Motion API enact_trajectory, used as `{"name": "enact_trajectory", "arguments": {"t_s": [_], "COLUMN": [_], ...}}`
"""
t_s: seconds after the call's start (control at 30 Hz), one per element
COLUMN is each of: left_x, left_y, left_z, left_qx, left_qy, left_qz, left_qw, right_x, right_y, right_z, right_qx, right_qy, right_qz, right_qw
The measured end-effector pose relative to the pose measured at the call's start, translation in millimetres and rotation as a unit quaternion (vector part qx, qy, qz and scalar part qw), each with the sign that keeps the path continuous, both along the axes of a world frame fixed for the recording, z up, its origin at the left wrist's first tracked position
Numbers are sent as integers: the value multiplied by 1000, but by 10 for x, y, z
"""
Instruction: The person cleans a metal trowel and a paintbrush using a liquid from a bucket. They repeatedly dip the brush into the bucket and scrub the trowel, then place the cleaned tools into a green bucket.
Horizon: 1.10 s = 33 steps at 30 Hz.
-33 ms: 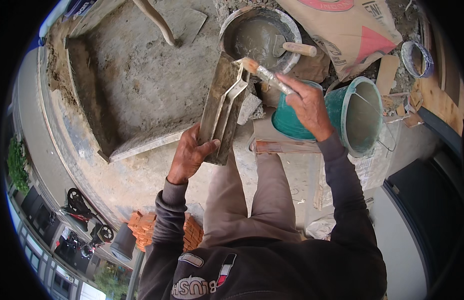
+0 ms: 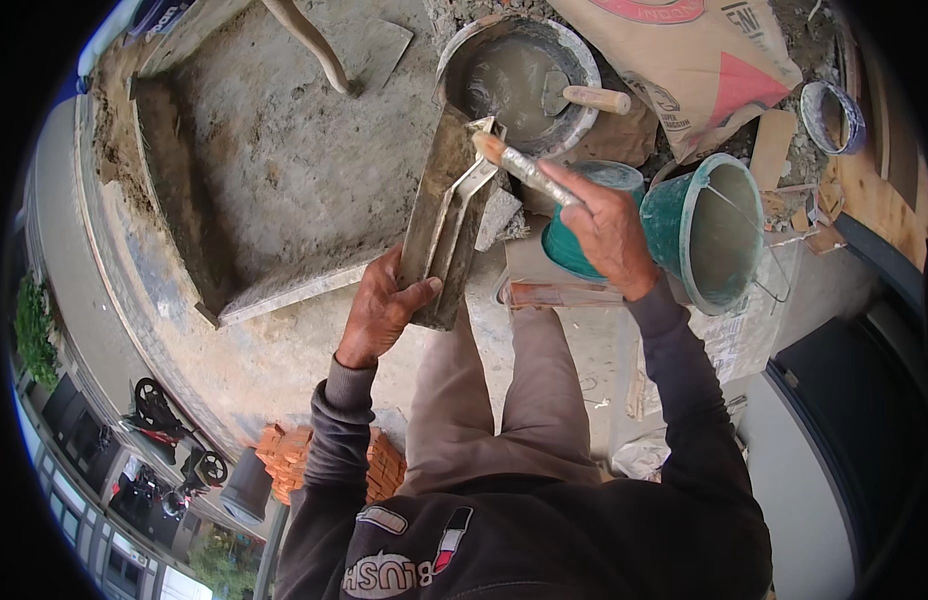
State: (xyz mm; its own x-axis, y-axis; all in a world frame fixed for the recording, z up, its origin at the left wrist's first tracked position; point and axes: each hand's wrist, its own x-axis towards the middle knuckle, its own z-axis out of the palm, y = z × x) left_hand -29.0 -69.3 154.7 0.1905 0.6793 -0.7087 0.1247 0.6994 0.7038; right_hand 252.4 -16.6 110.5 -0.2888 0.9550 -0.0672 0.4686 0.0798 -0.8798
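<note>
My left hand [image 2: 381, 308] is closed around the lower end of a long, narrow grey-brown board [image 2: 426, 215], thumb on top. A pale, angular raised strip runs along the board's face, bending near its upper end. My right hand [image 2: 612, 228] grips a paintbrush [image 2: 529, 172] with a whitish, smeared handle. Its tan bristles touch or hover just over the strip's upper end; I cannot tell which. Just beyond the board's far end stands a round bucket [image 2: 587, 62] of grey, watery mix. A trowel [image 2: 596, 98] with a wooden handle rests in it.
At left lies a wood-edged mortar bed [image 2: 284, 170] with a wooden tool handle [image 2: 309, 45] over it. A green bucket [image 2: 760, 240] tilts at right, beside another green container [image 2: 569, 240]. A large paper sack [image 2: 719, 75] lies far right. Stacked bricks [image 2: 289, 455] stand near left.
My right hand has moved slightly left and nearer to me, bringing the bristles a little down along the strip. My left hand and the board have hardly moved.
</note>
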Motion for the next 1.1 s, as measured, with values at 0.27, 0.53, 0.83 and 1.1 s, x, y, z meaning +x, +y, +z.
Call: {"name": "enact_trajectory", "arguments": {"t_s": [0.27,0.53,0.83,1.1], "left_x": [198,208,184,27], "left_y": [4,-50,-84,-105], "left_z": [-99,-131,2,-62], "left_qx": [101,143,235,215], "left_qy": [80,106,225,204], "left_qz": [-74,-93,-197,-168], "left_qw": [989,980,925,940], "right_x": [-644,-694,-446,-490], "right_y": [-158,-227,251,174], "right_z": [50,262,0,75], "right_qx": [18,-5,64,101], "right_qy": [-234,-276,-352,-353], "right_qz": [-15,4,2,51], "right_qw": [972,961,934,929]}}
